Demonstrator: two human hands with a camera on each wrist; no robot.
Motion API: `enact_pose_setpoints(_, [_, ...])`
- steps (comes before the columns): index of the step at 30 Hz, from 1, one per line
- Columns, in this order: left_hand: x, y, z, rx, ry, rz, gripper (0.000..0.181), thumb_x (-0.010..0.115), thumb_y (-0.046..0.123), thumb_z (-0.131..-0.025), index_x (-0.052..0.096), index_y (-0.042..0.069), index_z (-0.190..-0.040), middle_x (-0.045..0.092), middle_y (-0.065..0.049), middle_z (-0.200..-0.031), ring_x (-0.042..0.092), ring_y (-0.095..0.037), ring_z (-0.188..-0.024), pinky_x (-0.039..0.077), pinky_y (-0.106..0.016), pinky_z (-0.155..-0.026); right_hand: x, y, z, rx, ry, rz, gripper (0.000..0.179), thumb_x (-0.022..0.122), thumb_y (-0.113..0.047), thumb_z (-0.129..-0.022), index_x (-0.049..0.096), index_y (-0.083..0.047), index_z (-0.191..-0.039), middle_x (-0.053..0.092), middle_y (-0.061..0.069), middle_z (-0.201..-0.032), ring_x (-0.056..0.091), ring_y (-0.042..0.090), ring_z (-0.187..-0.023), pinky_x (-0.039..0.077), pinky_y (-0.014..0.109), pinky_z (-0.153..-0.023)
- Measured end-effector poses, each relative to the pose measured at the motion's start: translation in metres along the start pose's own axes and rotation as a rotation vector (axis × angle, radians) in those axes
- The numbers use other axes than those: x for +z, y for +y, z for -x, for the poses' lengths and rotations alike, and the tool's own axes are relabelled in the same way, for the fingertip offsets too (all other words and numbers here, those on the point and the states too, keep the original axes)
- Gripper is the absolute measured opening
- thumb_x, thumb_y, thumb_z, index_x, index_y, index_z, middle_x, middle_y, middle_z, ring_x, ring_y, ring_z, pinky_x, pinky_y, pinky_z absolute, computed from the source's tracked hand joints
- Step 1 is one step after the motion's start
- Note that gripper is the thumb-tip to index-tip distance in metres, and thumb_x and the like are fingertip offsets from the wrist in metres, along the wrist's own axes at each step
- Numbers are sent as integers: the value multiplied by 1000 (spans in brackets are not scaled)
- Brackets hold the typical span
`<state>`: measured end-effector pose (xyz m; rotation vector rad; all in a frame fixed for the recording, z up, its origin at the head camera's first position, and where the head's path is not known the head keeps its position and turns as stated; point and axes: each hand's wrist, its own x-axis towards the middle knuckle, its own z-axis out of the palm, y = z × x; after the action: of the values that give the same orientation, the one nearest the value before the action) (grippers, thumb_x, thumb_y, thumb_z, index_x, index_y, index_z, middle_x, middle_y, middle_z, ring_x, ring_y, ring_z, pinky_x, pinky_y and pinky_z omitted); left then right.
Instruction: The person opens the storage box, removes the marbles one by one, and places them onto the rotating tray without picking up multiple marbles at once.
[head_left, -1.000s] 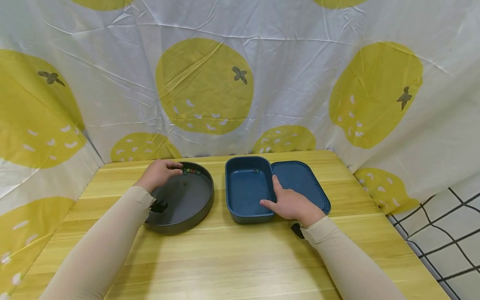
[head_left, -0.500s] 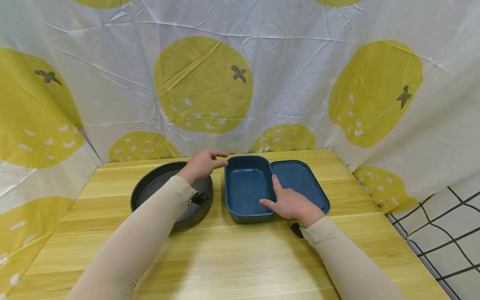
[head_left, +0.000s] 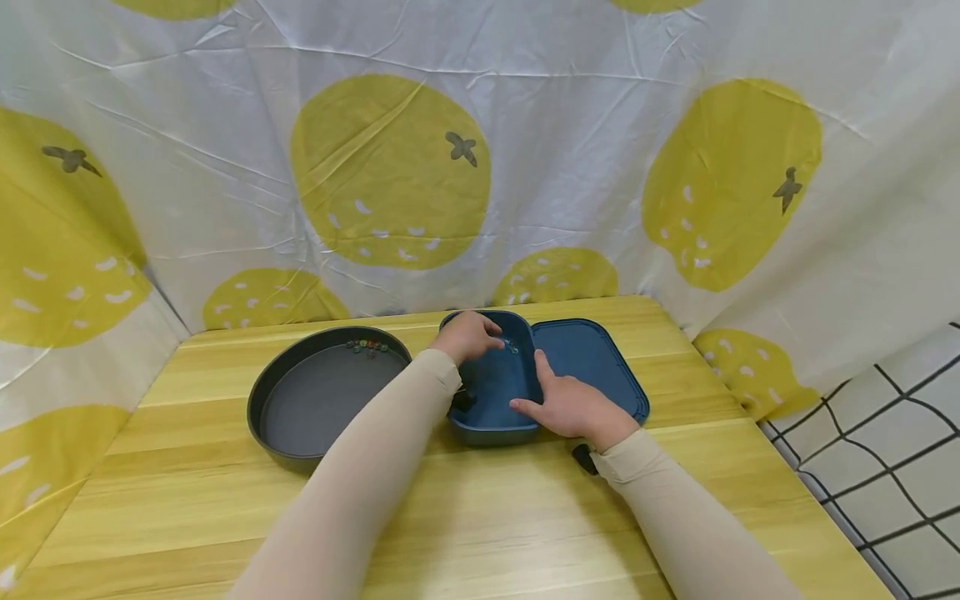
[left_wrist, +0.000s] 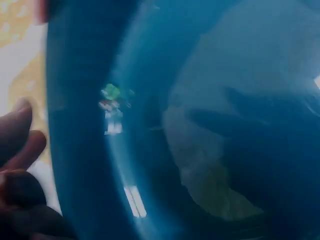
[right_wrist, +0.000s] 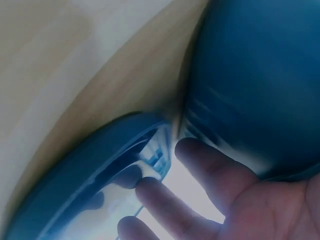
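In the head view my left hand (head_left: 463, 335) is over the blue rectangular container (head_left: 495, 435), its thumb and fingers apart. Close to the fingertips lie a few small beads (head_left: 512, 346), blurred and partly green in the left wrist view (left_wrist: 112, 95). No bead shows between the fingers. My right hand (head_left: 577, 404) rests at the container's right side, thumb near the rim and index finger extended. In the right wrist view, its fingers reach over the blue lid (right_wrist: 95, 170) beside the container wall. A round dark grey pan (head_left: 318, 400) holds several coloured beads (head_left: 367, 346) along its far side.
The blue lid (head_left: 588, 362) lies flat on the wooden table (head_left: 480, 525), right of the container. Behind the table hangs a white curtain (head_left: 555, 167) with yellow fruit prints. A black wire grid (head_left: 885, 467) stands past the right edge.
My left hand has moved right from the pan to over the container, and its thumb and fingers are apart. The right hand has kept its place at the container's side.
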<state>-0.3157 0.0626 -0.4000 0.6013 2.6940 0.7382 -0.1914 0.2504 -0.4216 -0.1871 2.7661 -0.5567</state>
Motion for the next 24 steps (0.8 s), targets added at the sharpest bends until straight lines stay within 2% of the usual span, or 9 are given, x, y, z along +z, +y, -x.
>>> enact_pose_setpoints(3, [13, -1, -7, -19, -40, -69, 35, 75, 29, -99, 76, 18, -133, 73, -1, -136, 68, -23, -128, 54, -43, -109, 0, -2, -1, 2, 4, 0, 112, 52, -72, -100, -5, -5, -169, 52, 30, -154, 57, 44, -139, 48, 58, -111])
enact_pose_setpoints(6, [24, -4, -11, -45, -51, -86, 32, 76, 28, -98, 78, 20, -130, 74, 0, -135, 68, -22, -127, 54, -42, -109, 1, -3, -2, 2, 6, -2, 112, 53, -72, -100, -5, -6, -169, 54, 30, -152, 58, 44, -138, 49, 58, -110])
enact_pose_setpoints(9, [33, -5, -14, -56, -47, -78, 28, 77, 27, -98, 80, 21, -125, 75, 1, -132, 67, -21, -126, 54, -40, -108, 2, -1, -4, -1, 15, 2, 111, 52, -72, -100, -5, -6, -170, 57, 30, -150, 61, 43, -135, 51, 57, -108])
enact_pose_setpoints(16, [48, 6, -14, -56, -58, 3, 25, 80, 26, -96, 83, 21, -120, 76, 2, -129, 68, -21, -123, 56, -41, -105, 3, -2, -4, -7, 12, 4, 111, 52, -72, -100, -6, -7, -170, 67, 26, -138, 67, 40, -125, 54, 56, -103])
enact_pose_setpoints(24, [55, 4, -18, -66, -22, -6, 18, 81, 24, -94, 85, 22, -112, 79, 5, -118, 70, -18, -113, 58, -38, -100, 3, -2, -4, -8, 15, 5, 110, 52, -71, -101, -4, -7, -170, 63, 28, -143, 65, 42, -128, 53, 56, -104])
